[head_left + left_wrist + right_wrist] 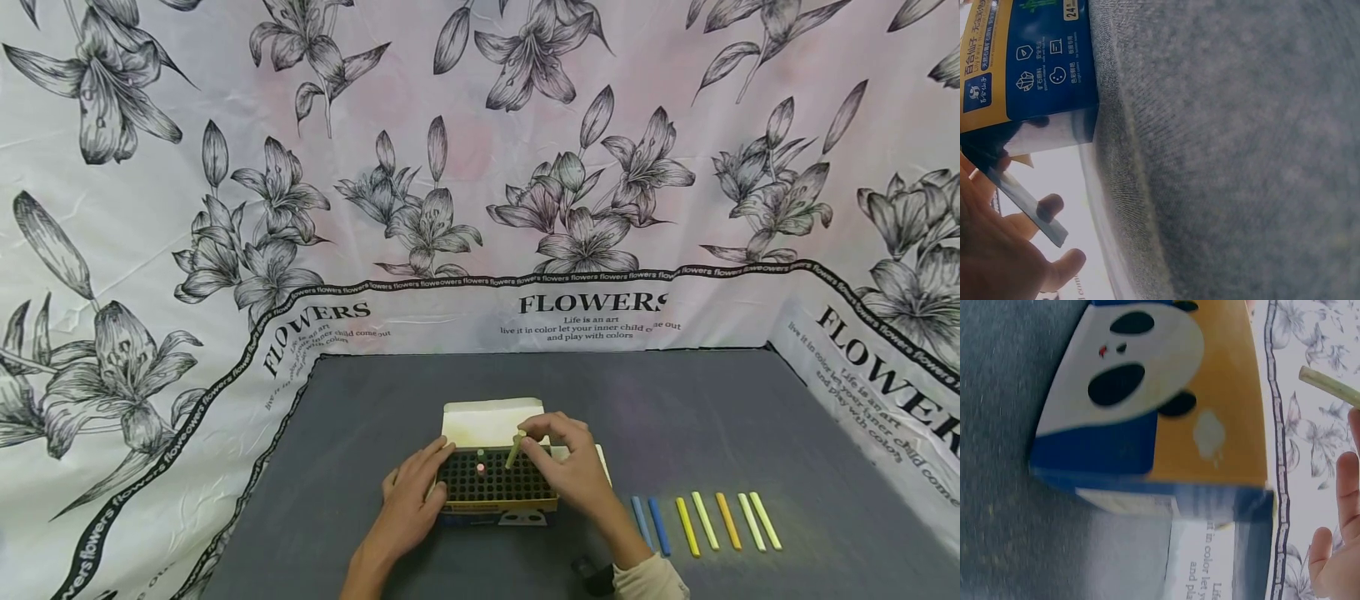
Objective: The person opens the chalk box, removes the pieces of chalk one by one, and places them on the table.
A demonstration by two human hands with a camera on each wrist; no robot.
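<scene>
A chalk box (498, 506) with an orange and blue printed outside stands on the table, its pale lid (491, 423) folded back. Inside is a black holder (465, 490) full of round holes. One green chalk (481, 455) and one pink chalk (481, 469) stand in it. My right hand (570, 462) pinches a yellow-green chalk stick (514, 450) between thumb and fingertips, tilted over the holder. In the right wrist view that chalk stick (1329, 384) sticks out past the fingers. My left hand (408, 496) rests against the box's left side, fingers extended along it.
Right of the box lies a row of chalk sticks: two blue (659, 527), then yellow (687, 527), pale yellow (705, 521), orange (728, 521) and two more pale ones (765, 521). A flower-printed cloth (450, 317) hangs behind the grey table (390, 392) and along both sides.
</scene>
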